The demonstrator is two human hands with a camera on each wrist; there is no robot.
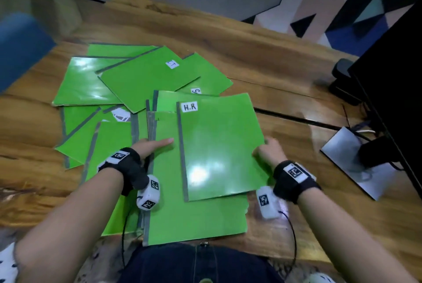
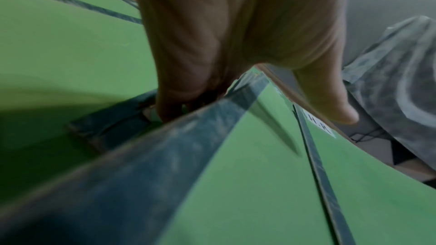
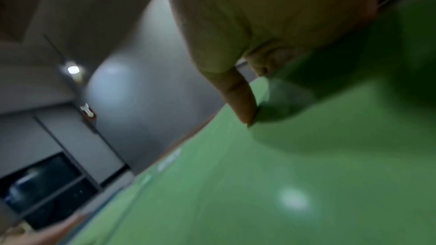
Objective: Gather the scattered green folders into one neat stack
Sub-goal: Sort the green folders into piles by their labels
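Several green folders with grey spines lie fanned over the wooden table point(image 1: 262, 54). The topmost, labelled H.R point(image 1: 219, 145) point(image 2: 377, 193) point(image 3: 259, 193), rests skewed on a larger green folder point(image 1: 196, 218) point(image 2: 247, 193) near the front edge. My right hand point(image 1: 266, 151) point(image 3: 259, 25) pinches the H.R folder's right edge, thumb on top. My left hand point(image 1: 153, 146) point(image 2: 235, 44) grips the spine edge of the larger folder, thumb stretched over it and fingers curled down beside the spine. Behind lie a folder labelled I.T point(image 1: 146, 81) and other overlapping ones point(image 1: 84, 84).
A black monitor point(image 1: 392, 100) stands at the right on a silver base point(image 1: 351, 159) with cables. A black device point(image 1: 342, 81) sits behind it. A blue chair point(image 1: 20, 47) is at the far left. More folders point(image 1: 107, 145) spread out left of my left hand.
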